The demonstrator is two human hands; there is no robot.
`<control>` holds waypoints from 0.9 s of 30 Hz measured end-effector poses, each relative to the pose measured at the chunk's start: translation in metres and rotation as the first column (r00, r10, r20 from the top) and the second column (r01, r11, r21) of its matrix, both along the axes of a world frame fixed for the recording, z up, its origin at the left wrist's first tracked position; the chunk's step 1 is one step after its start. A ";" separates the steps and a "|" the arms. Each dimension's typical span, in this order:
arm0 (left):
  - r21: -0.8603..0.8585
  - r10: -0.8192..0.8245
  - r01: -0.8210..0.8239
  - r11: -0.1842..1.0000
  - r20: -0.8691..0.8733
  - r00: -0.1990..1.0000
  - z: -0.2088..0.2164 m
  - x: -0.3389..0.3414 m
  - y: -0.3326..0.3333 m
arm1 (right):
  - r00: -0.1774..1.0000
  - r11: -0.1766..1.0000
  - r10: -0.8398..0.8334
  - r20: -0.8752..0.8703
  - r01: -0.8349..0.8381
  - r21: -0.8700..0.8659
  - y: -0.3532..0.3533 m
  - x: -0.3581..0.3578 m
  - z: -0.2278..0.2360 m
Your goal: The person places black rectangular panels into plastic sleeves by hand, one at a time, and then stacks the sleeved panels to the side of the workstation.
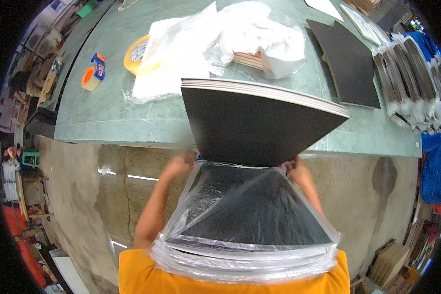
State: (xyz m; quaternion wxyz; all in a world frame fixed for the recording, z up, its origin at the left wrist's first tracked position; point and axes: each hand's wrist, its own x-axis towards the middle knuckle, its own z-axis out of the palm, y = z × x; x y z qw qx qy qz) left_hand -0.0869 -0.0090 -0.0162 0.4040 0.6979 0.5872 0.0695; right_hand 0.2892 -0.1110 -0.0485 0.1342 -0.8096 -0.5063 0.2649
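A stack of black boards with pale layered edges tilts up at the table's front edge. Below it, a clear plastic bag hangs toward my body over more black board, with several wrapped edges against my orange shirt. My left hand, slightly blurred, is curled at the left corner of the bag's mouth. At the opposite corner, my right hand is closed on the bag's edge, close under the boards. Some fingertips of both hands are hidden behind plastic and board.
On the green table lie a tape dispenser, a large yellow tape roll and a pile of white plastic bags. Flat black boards rest at right, beside several plastic-wrapped boards. A green stool stands far left.
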 end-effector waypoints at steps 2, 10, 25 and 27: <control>-0.080 -0.175 0.202 0.976 0.258 0.950 0.091 -0.005 0.005 | 0.961 0.985 0.041 -0.275 -0.085 -0.151 0.002 0.016 0.090; -0.083 -0.571 0.893 0.442 0.742 0.351 0.101 0.059 -0.024 | -0.013 0.415 0.565 -0.825 -0.860 0.297 0.010 -0.063 0.122; 0.710 -0.184 0.033 0.703 0.137 0.973 0.245 0.070 0.208 | 0.620 0.620 0.478 -0.622 -0.740 -0.261 0.027 -0.041 0.006; 0.535 -0.140 -0.061 0.843 0.326 0.935 0.219 0.095 0.268 | 0.635 0.617 0.512 -0.578 -0.740 -0.268 0.030 -0.043 0.006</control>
